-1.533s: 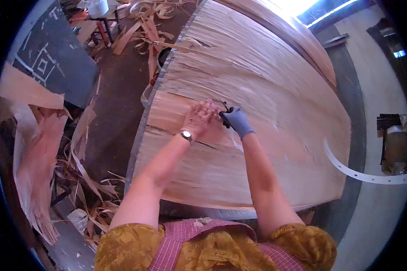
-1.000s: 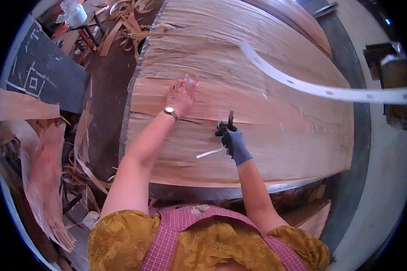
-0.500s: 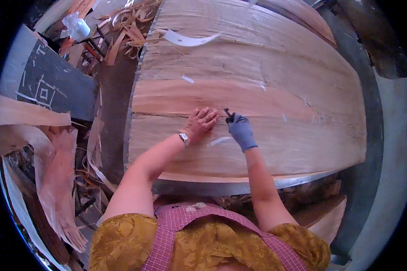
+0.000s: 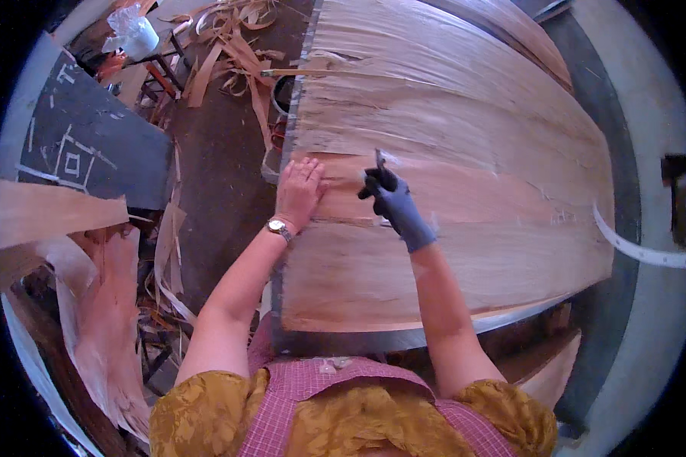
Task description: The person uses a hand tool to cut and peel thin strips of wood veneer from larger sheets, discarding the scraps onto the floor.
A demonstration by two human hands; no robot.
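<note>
My left hand, bare and with a watch on the wrist, lies flat on a reddish wood veneer strip near the left edge of the work table. Its fingers are stretched out. To its right is my right hand, in a grey-blue glove with dark fingertips, closed around a small tool with a narrow tip pointing away from me. Most of that tool is hidden by the fingers. Paler veneer sheets lie on both sides of the reddish strip, with seams and ragged edges between them.
A curved white tape strip reaches from the veneer to a dark object at the right. Veneer scraps litter the floor at the far left. A stool carries a white bucket. Large veneer pieces hang at the left.
My left hand has moved left to the table's edge. The tool in my right hand has shifted up slightly. A white strip that curved over the far veneer is gone; one now shows at right.
</note>
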